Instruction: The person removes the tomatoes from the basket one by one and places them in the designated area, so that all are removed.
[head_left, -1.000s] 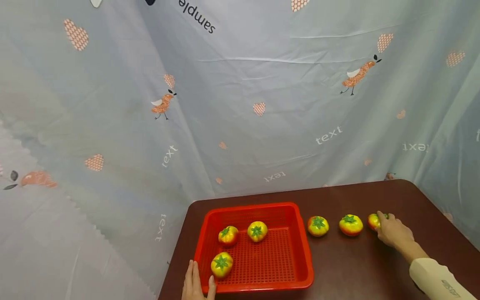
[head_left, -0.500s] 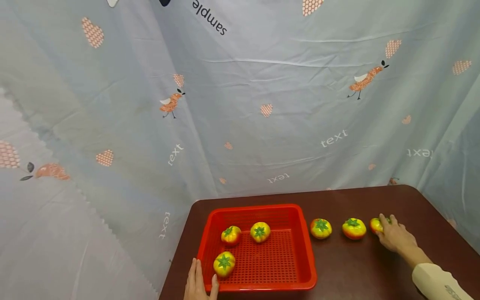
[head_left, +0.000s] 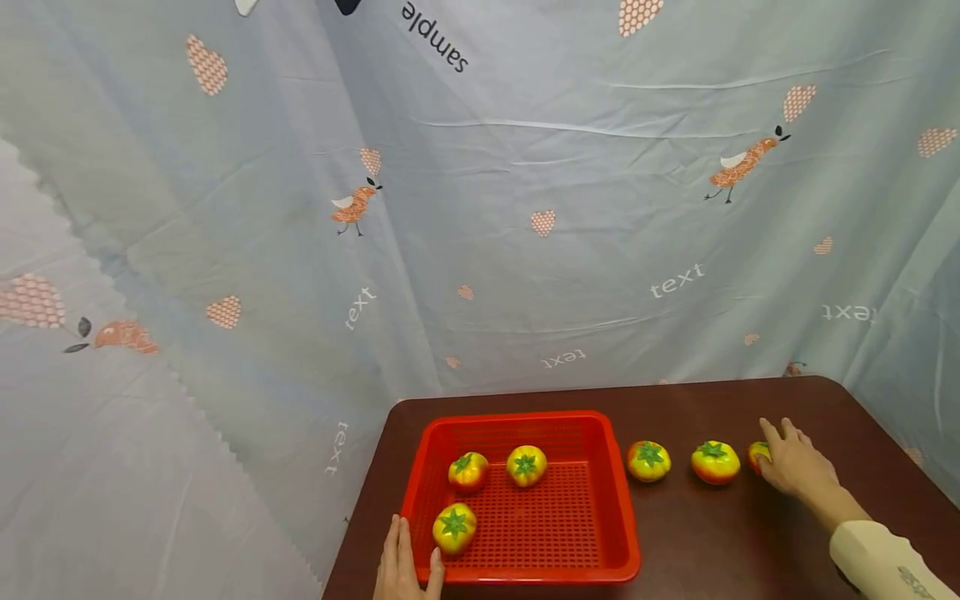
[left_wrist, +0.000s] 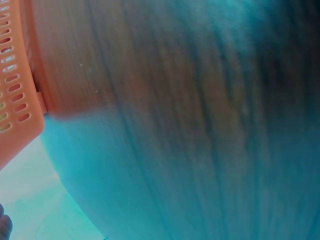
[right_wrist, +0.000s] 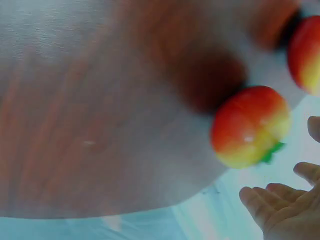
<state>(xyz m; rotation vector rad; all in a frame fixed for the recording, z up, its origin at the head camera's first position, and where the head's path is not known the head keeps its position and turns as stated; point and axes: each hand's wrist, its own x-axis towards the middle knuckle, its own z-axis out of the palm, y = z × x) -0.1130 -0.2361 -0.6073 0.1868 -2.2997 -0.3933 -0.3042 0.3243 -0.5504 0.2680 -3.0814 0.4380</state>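
Note:
A red mesh basket (head_left: 615,533) on a dark brown table (head_left: 720,550) holds three yellow-red tomatoes with green stems (head_left: 468,471) (head_left: 527,465) (head_left: 454,528). Three more stand in a row to its right (head_left: 648,461) (head_left: 715,462) (head_left: 756,455). My right hand (head_left: 793,462) is at the rightmost tomato, fingers extended over its far side and hiding part of it. In the right wrist view that tomato (right_wrist: 250,127) lies a little apart from the loosely bent fingers (right_wrist: 272,202). My left hand (head_left: 405,567) lies flat at the basket's front left corner (left_wrist: 15,100), thumb against the rim.
A pale blue printed cloth (head_left: 525,208) hangs behind and on both sides of the table. The table's right corner (head_left: 840,392) is just beyond my right hand. Bare tabletop lies in front of the tomato row.
The right hand's fingers have opened out a little over the rightmost tomato. The left hand stays at the basket corner. The head view has shifted slightly.

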